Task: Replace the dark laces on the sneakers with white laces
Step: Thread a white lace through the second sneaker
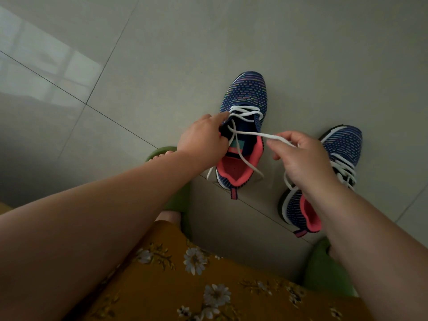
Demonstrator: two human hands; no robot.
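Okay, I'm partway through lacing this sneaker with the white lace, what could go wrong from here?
1. The right hand pulls one end of the white lace sideways, so the ends may come out uneven; the other end already trails off the sneaker onto the floor.
2. The upper eyelets look unlaced; one could get skipped.
3. The left hand grips only the sneaker's edge, so it may slide.

Both knit-mesh sneakers point(245, 93) carry flat woven white laces point(247, 113) and stand on a glossy tiled floor point(162, 54) (window light mirrored in it), beside matt green slippers point(324, 265) and printed cloth point(185, 286).
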